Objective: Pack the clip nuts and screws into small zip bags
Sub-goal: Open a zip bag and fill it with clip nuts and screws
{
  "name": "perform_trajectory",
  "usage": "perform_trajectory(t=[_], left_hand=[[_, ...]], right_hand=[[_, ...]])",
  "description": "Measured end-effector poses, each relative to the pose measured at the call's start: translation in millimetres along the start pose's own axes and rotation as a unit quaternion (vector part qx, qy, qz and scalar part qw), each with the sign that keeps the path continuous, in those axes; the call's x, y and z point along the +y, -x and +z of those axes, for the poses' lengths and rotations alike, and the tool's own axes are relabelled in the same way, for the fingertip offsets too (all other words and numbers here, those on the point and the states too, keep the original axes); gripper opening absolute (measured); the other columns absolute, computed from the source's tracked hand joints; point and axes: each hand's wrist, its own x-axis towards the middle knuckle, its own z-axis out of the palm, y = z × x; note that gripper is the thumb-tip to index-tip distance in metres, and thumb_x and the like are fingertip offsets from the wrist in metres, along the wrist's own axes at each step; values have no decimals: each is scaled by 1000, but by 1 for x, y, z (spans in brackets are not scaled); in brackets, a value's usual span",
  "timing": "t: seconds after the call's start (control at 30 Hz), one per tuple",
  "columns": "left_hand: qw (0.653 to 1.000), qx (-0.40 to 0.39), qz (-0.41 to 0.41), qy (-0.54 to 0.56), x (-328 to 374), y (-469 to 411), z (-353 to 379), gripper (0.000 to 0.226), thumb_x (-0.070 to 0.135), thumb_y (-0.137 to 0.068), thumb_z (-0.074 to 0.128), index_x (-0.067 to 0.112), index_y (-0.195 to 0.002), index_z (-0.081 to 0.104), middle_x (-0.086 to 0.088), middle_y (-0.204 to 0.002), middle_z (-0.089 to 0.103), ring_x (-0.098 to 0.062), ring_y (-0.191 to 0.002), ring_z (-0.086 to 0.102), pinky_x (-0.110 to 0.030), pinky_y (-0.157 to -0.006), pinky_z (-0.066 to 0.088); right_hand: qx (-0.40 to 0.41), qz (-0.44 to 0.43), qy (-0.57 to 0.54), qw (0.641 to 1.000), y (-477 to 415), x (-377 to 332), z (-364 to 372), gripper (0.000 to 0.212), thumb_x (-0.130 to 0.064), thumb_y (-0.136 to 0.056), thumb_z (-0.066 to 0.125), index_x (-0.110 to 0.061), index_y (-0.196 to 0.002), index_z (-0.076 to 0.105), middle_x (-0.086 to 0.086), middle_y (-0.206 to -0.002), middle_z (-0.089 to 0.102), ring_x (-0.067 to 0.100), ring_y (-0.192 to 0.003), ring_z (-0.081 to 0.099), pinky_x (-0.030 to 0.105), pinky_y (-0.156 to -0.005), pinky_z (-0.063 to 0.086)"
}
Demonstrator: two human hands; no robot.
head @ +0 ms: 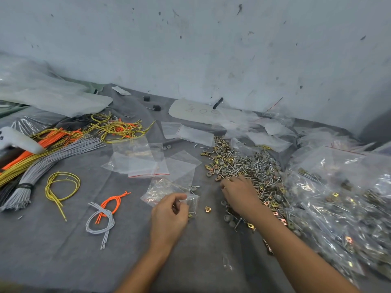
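A small bag (191, 203) is pinched near its mouth by the curled fingers of the left hand (169, 212), just left of the pile (249, 159) of clip nuts (212, 167) and screws (257, 166). It is judged to be kept that close so that parts need be carried only a short way. The right hand (238, 193) is laid palm down on the near left edge of the pile, its fingers bent into the hardware. Whether anything is gripped beneath them cannot be told. One clip nut (207, 208) lies alone on the counter (63, 250), between the bag and the pile. Empty bags (139, 163) are spread flat left of the pile, probably within reach for the next fill, and filled bags (338, 197) are heaped right of it, apart from the unpacked stock. Bundled wires (63, 144) are kept well left of the pile. The clip nuts are seen as small, square, brass-coloured folded pieces. The screws are slim and silver, and grey round parts are mixed among them. The held bag is clear and crumpled, and a few metal parts seem to be inside it already.
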Motion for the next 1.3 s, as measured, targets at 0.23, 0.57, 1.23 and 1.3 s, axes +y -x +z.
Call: perform_trajectory(t=[0.23, 0.57, 1.23, 1.3], left_hand=[[1000, -8, -9, -1, 0, 0, -2, 18, 7, -84, 70, 23, -91, 76, 8, -65, 63, -6, -66, 60, -12, -62, 43], [999, -29, -34, -1, 2, 0, -3, 23, 2, -84, 68, 22, -92, 75, 1, -72, 67, -15, -69, 63, -33, -70, 52], [998, -38, 10, -38, 5, 3, -1, 26, -6, -87, 64, 15, -99, 74, 1, -86, 73, -10, -77, 67, -25, -73, 50], [998, -44, 12, -39, 5, 4, -1, 27, -5, -87, 64, 18, -99, 74, 2, -88, 73, -10, -78, 68, -27, -75, 51]], right_hand=[[-23, 37, -57, 997, -1, -5, -3, 13, -29, -103, 45, -22, -112, 53, 5, -125, 57, 30, -120, 45, 44, -101, 35], [86, 53, -347, 933, 40, -26, -14, 11, -27, -101, 57, -21, -104, 66, -5, -101, 60, 14, -88, 58, 29, -81, 45], [173, 36, -467, 867, 78, -114, 34, 15, -28, -92, 63, -25, -106, 67, -5, -97, 63, 13, -92, 56, 28, -83, 45], [173, 40, -464, 868, 76, -115, 33, 20, -29, -91, 63, -26, -109, 68, -5, -98, 66, 12, -92, 58, 27, -82, 45]])
